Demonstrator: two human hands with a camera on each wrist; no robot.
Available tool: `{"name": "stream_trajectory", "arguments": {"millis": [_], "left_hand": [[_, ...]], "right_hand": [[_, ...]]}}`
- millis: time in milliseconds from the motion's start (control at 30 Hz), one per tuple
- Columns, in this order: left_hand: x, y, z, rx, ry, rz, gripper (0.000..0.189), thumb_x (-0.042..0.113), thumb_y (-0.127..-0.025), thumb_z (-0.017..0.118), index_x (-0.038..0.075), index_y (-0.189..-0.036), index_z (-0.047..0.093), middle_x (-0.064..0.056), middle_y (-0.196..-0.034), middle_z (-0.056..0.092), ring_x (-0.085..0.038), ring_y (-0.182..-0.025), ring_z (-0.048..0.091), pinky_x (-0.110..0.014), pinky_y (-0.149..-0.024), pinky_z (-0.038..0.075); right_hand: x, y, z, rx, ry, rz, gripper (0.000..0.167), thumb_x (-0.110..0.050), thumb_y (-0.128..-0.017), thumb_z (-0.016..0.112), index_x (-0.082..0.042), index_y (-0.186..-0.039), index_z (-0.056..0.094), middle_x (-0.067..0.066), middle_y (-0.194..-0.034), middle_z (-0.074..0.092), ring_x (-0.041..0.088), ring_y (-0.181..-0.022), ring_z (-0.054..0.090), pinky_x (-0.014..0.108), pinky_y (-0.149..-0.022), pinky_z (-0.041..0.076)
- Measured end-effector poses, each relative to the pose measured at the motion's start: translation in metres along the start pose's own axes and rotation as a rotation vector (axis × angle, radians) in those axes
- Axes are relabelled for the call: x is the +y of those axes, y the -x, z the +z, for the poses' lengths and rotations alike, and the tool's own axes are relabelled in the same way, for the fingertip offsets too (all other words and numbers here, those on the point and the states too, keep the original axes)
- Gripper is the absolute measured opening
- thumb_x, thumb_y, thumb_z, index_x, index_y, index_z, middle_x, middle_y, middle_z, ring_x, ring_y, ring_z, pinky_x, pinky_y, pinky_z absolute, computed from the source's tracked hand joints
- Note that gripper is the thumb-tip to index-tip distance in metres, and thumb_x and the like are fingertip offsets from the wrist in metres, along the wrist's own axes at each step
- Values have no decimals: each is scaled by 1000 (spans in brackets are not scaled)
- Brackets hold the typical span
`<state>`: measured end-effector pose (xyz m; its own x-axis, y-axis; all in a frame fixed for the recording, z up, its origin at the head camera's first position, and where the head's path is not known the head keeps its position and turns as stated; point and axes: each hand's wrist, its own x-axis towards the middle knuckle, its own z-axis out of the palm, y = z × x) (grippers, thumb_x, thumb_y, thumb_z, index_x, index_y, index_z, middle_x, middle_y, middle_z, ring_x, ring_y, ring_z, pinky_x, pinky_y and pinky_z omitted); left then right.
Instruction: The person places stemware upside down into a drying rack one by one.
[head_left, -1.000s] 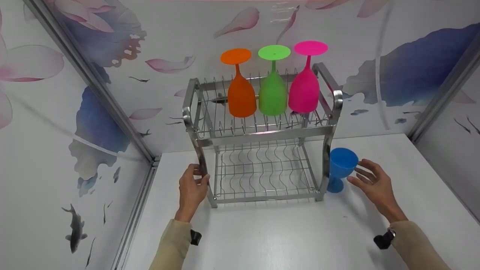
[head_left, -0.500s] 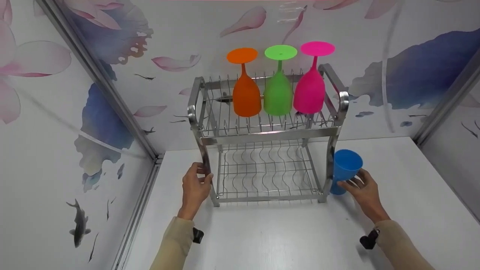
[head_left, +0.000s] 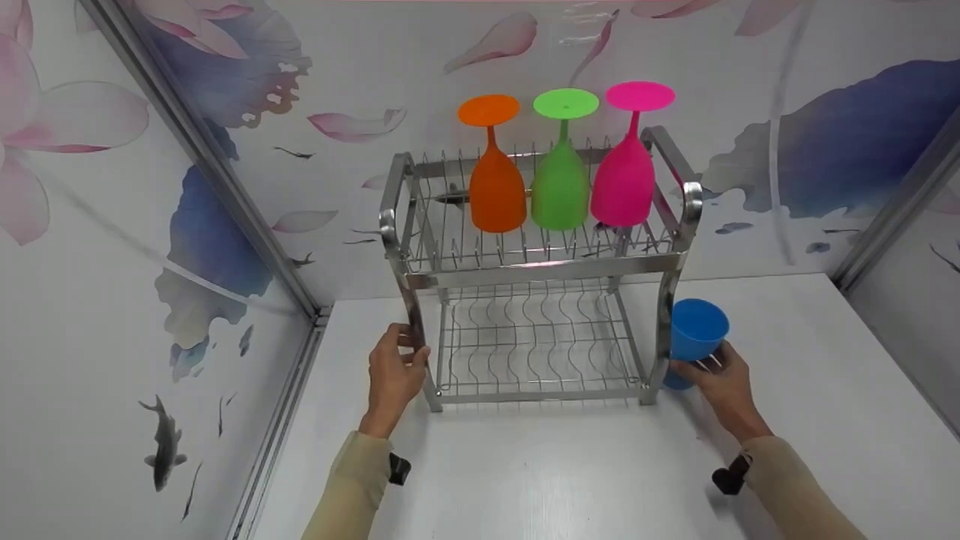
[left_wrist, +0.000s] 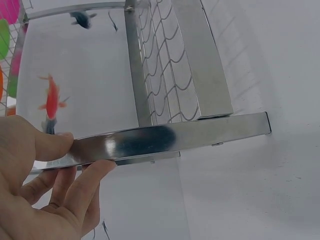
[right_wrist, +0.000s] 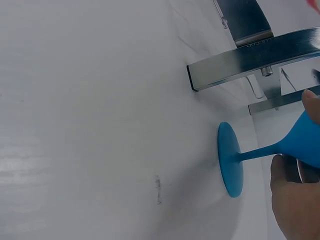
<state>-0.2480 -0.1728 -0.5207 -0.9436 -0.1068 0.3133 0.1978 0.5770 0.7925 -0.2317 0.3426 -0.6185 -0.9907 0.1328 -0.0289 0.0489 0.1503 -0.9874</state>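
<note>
My left hand pinches the left front leg of a two-tier metal dish rack. In the left wrist view the thumb lies on one side of that leg and the fingers on the other. At the rack's right side, an upright blue goblet stands on the table. My right hand grips it low on the bowl, thumb toward the rack. The goblet's round foot and thin stem show in the right wrist view; part of the bowl is cut off there.
Three goblets hang upside down over the upper tier: orange, green and pink. The lower wire tier carries nothing. Printed panels enclose the white table at the back and sides.
My right hand has moved left to the blue goblet and closed around its bowl. The left hand keeps its hold on the rack leg. The head view has shifted slightly.
</note>
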Motion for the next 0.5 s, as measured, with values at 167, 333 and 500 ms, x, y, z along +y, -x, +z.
{"name": "stream_trajectory", "arguments": {"millis": [167,333,500], "left_hand": [[-1,0,0,-11,12,-15,36,-3,-96,75,-1,-130,63,-19,-111,70,-33,-93,79,-38,-77,69],[-2,1,0,-7,15,-13,35,-3,-96,75,0,-128,64,-18,-111,71,-32,-93,79,-37,-79,69],[-2,1,0,-4,21,-4,33,-2,-96,75,0,-128,64,-18,-111,71,-32,-93,79,-38,-79,69]], "right_hand": [[-10,0,-5,32,37,9,110,-24,-96,84,-7,-172,6,25,-177,16,51,-161,19,69,-128,24],[-21,2,-11,52,69,-3,109,-28,-96,83,-9,-172,7,24,-177,16,51,-161,20,69,-127,27],[-30,7,-17,71,81,-50,106,-25,-96,83,-10,-172,10,23,-177,19,53,-160,22,69,-125,30]]}}
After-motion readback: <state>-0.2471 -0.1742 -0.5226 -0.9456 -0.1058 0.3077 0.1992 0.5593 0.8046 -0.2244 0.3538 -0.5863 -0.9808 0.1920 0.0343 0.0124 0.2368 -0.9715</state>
